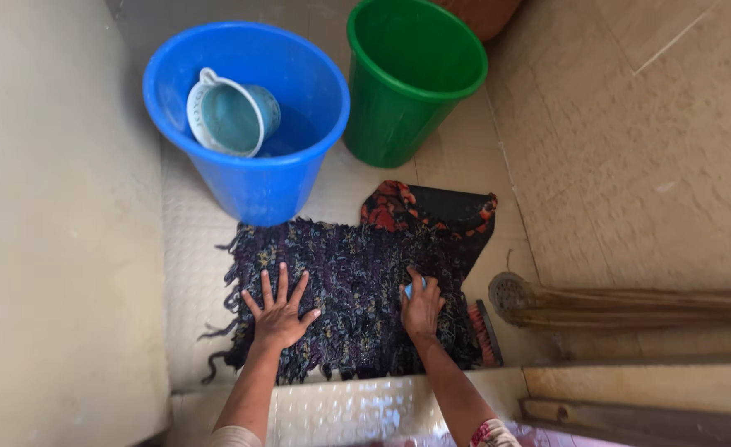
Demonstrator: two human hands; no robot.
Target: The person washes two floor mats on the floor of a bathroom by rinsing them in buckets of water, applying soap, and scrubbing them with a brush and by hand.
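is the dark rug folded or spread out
Spread out: the dark rug lies flat on the floor, fringe showing along its edges, the left hand splayed on it.

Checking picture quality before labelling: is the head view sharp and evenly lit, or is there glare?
Head view: mostly sharp, soft daylight; glare on the wet embossed ledge; faint shadows under the round blue plastic bucket; wide-angle bending at edges.

Hands point(349, 310) on dark rug point(357, 281)
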